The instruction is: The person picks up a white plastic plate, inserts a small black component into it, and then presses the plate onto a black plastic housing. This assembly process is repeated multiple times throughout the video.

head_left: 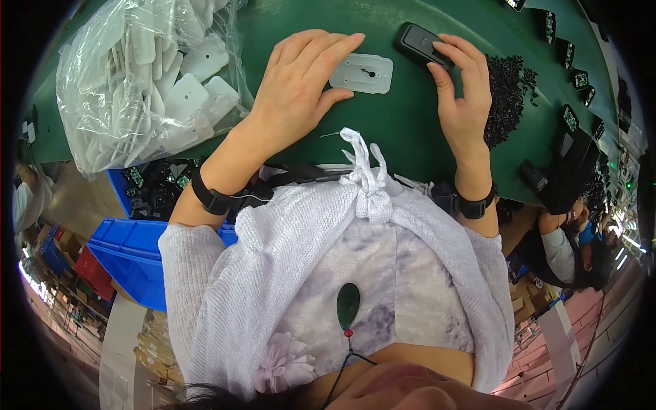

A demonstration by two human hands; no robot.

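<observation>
A white, translucent plastic plate (380, 83) lies flat on the green table, with a small dark keyhole-like shape (370, 72) at its middle; whether that is a part or a cutout I cannot tell. My left hand (295, 80) rests over the plate's left end, fingers stretched out and thumb apart at its near edge. To the right of the plate, a black rounded plastic case (418, 46) sits at a slant. My right hand (466, 87) grips its right end between the thumb and fingers.
A clear bag (164, 82) of white plates fills the table's left. Small black parts (507, 96) are heaped beyond my right hand, and several circuit-board pieces (570, 117) line the right edge. Blue bins (130, 256) stand below the table at left. Another person (557, 246) sits at right.
</observation>
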